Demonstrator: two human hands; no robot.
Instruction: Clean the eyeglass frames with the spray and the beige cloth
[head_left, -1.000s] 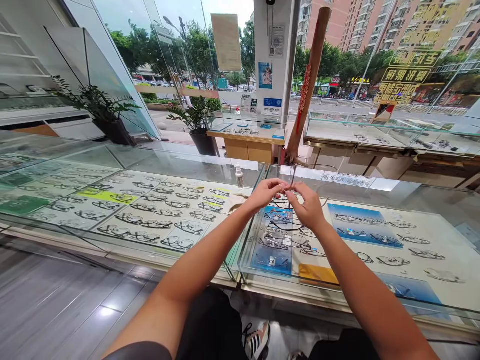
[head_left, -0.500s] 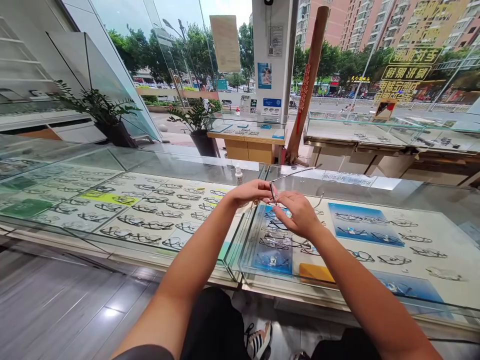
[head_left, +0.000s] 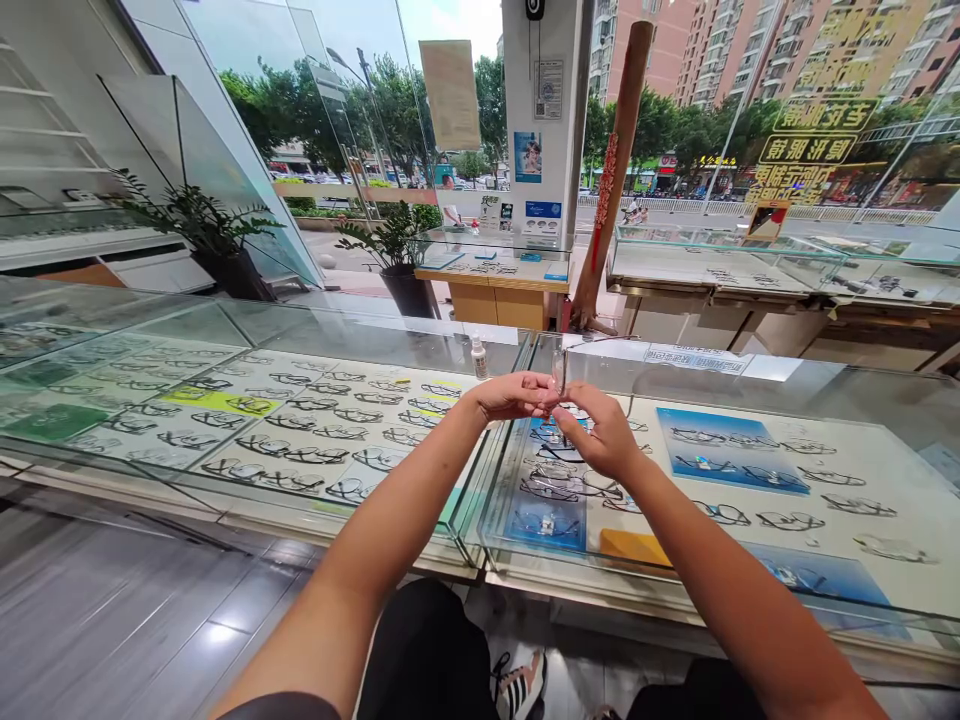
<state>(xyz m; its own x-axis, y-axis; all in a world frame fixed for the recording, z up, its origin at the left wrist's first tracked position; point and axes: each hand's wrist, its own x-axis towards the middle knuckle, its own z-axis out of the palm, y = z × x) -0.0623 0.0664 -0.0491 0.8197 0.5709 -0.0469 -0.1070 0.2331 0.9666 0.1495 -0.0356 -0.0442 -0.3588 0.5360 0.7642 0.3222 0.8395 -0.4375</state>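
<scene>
A pair of eyeglasses (head_left: 560,368) is held up over the glass counter, seen nearly edge-on, with a thin dark temple reaching out to the right. My left hand (head_left: 516,395) pinches it from the left, fingers closed near the lens. From the other side my right hand (head_left: 601,428) grips the same eyeglasses with thumb and fingers closed. The fingertips of both hands meet around the frame, so the exact hold is partly hidden. A small white spray bottle (head_left: 478,357) stands on the glass top, left of my hands.
Glass display cases (head_left: 495,470) run across in front of me, with rows of eyeglasses inside. A yellow-orange case (head_left: 634,547) and blue display boards (head_left: 731,450) lie in the right one. Beyond are a potted plant (head_left: 397,245), a wooden post (head_left: 619,170) and more counters.
The eyeglasses have turned and shifted slightly right, their lens side now standing upright above the fingers. Both hands have moved a little with them and stay closed on the frame.
</scene>
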